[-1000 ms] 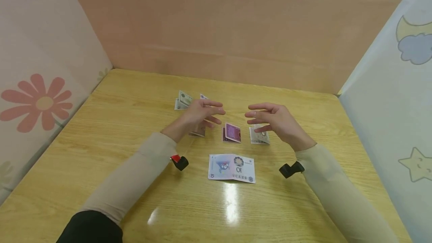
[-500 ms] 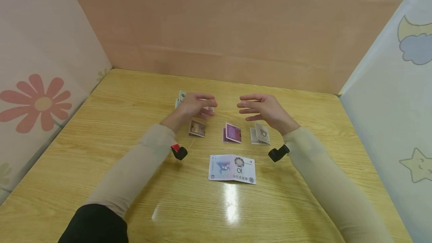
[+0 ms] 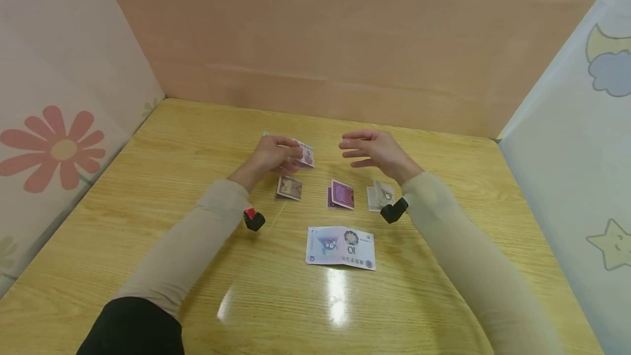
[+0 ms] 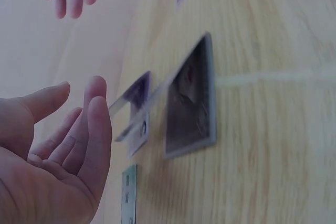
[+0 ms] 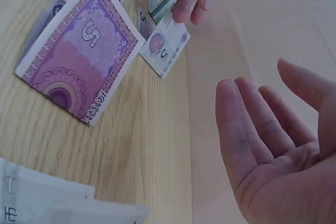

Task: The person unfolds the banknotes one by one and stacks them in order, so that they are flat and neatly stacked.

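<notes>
My left hand [image 3: 269, 156] hovers at the back left, its fingers relaxed. It partly covers a folded white-and-purple 5 note [image 3: 308, 153] and nearly hides a folded green note [image 4: 129, 195]; the left wrist view shows nothing in its grasp. Opposite it, my right hand [image 3: 378, 152] hangs in the air with loose fingers, holding nothing. Nearer to me stand a folded brown note [image 3: 290, 187], a folded purple 5 note [image 3: 342, 194] and a folded pale grey note [image 3: 383, 194]. An unfolded, creased 10 note [image 3: 340, 247] lies closest to me.
The notes are spread over a wood-grain table [image 3: 197, 267]. A plain tan backdrop [image 3: 335, 43] rises behind it. Patterned panels flank both sides, the left panel [image 3: 64, 70] with a flower and the right panel [image 3: 567, 163] with a star and moon.
Both hands have moved left and farther back over the table. The white-and-purple 5 note has come into view beside the left hand, while the green one is now mostly covered.
</notes>
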The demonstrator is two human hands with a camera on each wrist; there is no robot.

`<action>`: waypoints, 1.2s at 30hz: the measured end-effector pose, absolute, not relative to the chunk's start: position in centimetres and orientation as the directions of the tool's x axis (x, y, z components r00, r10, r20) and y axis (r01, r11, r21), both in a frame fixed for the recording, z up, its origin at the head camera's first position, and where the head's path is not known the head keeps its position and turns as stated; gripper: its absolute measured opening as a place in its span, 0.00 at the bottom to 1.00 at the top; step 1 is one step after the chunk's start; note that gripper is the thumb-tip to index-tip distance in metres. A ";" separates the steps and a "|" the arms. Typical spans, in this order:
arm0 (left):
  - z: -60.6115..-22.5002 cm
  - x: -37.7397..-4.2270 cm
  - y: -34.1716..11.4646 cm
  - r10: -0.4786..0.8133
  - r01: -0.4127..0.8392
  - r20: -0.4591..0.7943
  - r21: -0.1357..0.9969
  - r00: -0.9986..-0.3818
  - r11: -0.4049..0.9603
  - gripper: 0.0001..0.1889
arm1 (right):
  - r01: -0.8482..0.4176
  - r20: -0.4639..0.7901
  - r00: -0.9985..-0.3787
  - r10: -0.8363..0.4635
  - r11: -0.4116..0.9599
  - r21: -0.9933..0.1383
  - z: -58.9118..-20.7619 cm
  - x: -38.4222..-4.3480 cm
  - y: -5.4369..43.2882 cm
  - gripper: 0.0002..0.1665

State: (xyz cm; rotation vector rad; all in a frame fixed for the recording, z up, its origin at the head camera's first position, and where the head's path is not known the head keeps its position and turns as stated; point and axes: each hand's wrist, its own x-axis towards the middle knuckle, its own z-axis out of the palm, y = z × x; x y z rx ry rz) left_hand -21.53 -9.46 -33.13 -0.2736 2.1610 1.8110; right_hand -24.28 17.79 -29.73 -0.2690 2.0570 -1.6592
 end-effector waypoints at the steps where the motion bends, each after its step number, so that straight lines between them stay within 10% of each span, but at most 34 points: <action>1: -33.2 -21.5 -9.4 0.043 -0.337 -0.352 0.920 -0.935 0.201 0.18 | 0.143 -0.243 -0.866 -0.438 0.249 -0.958 -29.8 -24.4 17.6 0.24; 36: -34.7 -21.5 -8.0 -0.006 -0.185 -0.244 0.717 -0.970 0.672 0.10 | 0.204 -0.434 -0.824 -0.363 0.525 -0.826 -32.9 -28.2 12.0 0.22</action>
